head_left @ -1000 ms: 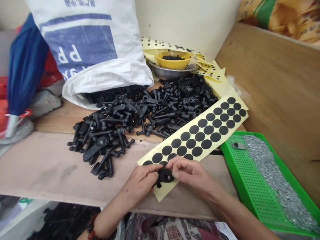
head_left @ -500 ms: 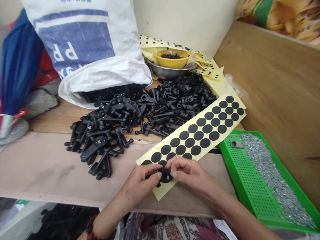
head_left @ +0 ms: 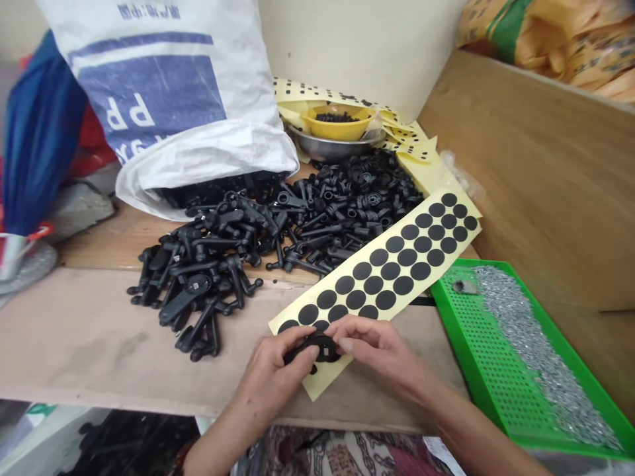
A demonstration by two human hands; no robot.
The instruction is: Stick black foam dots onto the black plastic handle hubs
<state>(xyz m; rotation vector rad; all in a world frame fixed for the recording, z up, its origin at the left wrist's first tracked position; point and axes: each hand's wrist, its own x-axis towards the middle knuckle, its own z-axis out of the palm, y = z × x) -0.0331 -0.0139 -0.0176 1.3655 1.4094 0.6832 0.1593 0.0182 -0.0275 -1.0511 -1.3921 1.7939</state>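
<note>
Between thumb and fingers, my left hand (head_left: pixel 278 367) grips a black plastic part (head_left: pixel 325 349) with a round, dished head and a small light-coloured insert in it. The fingers of my right hand (head_left: pixel 372 344) are pinched at the right rim of that round head; whether a sticker is also between them is hidden. Both hands are over the near end of a pale yellow sheet of round black stickers (head_left: pixel 389 270), which lies slantwise on the table. My fingers cover some of its lowest stickers.
A heap of black plastic arms and joints (head_left: pixel 208 251) spreads from a white woven sack (head_left: pixel 198 152). At the right is a green perforated tray (head_left: pixel 489 370) with small metal pieces (head_left: pixel 536 344). A yellow bowl (head_left: pixel 340 129) sits in a metal basin (head_left: pixel 322 147) at the back.
The black part has tilted slightly in my hands, so more of its body shows beside my left fingers. Otherwise the hands keep nearly the same place, and the view has shifted a little.
</note>
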